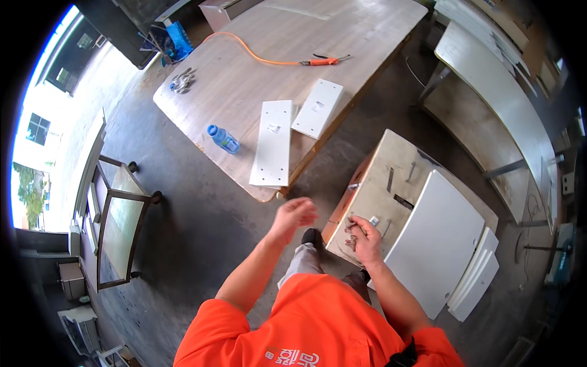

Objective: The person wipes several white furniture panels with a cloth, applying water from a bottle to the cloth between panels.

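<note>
My left hand [295, 219] is raised in front of me, just off the near corner of the big wooden table. Motion smears its fingers, and nothing held shows in it. Over the near edge of a low workbench [376, 168], my right hand [367, 241] is closed, palm up, around some small greyish metal-looking pieces [351, 235]. Their exact kind is too small to make out. Close by on the worn bench top lie a small white item [374, 220] and a few thin metal tools [390, 180]. A large white panel [431, 241] covers the bench's right part.
On the wooden table [226, 92] are two drilled white boards [273, 147] [319, 109], a blue-capped bottle [223, 139], an orange air blow gun [324, 60] with its hose, and a greyish heap [182, 81]. A wheeled frame cart [125, 220] stands left; another long table [489, 92] stands right.
</note>
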A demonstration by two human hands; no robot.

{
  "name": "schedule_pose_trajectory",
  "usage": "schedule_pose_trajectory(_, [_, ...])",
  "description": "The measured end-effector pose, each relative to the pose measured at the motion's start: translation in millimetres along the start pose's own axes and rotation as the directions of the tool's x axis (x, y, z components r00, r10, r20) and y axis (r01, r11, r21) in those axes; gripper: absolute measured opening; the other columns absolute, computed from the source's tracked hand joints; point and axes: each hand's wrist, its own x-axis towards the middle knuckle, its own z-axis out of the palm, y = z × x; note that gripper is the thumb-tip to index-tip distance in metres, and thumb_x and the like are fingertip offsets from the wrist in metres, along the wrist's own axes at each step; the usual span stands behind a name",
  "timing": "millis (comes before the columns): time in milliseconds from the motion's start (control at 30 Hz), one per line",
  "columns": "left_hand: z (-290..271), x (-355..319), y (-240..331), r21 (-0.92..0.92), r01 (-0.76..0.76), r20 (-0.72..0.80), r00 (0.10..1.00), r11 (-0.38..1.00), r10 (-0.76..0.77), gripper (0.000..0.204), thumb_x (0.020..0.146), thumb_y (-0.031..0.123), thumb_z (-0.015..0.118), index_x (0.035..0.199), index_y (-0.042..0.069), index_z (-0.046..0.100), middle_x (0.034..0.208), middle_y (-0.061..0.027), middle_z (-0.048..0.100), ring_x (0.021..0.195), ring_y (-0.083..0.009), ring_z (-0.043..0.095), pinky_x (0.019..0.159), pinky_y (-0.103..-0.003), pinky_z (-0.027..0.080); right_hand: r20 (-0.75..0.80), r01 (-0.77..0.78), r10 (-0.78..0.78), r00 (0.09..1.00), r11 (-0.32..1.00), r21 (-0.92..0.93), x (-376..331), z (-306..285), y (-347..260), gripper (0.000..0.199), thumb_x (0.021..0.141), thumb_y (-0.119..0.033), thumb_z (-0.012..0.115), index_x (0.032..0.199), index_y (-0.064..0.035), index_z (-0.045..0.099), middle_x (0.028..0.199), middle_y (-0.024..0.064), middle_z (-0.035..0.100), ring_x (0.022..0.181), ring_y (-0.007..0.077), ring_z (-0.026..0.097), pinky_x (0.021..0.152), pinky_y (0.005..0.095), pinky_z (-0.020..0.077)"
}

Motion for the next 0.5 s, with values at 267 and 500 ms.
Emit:
schedule_pose_trajectory(267, [-259.9,159.4,109.9,0.726,-0.061,-0.661,0.211,0.685,0.720,0.113,0.070,0.032,0.093,0.155,-0.002,0.028,0.147,-0.0233,0.048,0.139,-0.0364,0.046,0.112,-0.045,0.042,-0.048,-0.321,0.391,0.919,0.813,0.486,47.2,66.5,-64.5,0.025,0.102,-0.011,0.059,0.123,0.0022,0.065,0.108,0.0117,0.072,0.091,0.0221,0.073,0.073,0.0357,0.0629])
schedule_pose_trajectory(500, [-230.4,177.6,138.1,0.794,-0.195,-0.468,0.409,0.577,0.783,0.072,0.071,0.027,0.088,0.133,0.009,0.055,0.122,-0.0175,0.068,0.110,-0.0380,0.067,0.094,-0.047,0.052,-0.039,-0.201,0.260,0.965,0.826,0.527,93.9,113.0,-115.3,0.024,0.104,-0.011,0.058,0.121,0.0036,0.065,0.106,0.0110,0.073,0.094,0.0206,0.073,0.081,0.0358,0.0612])
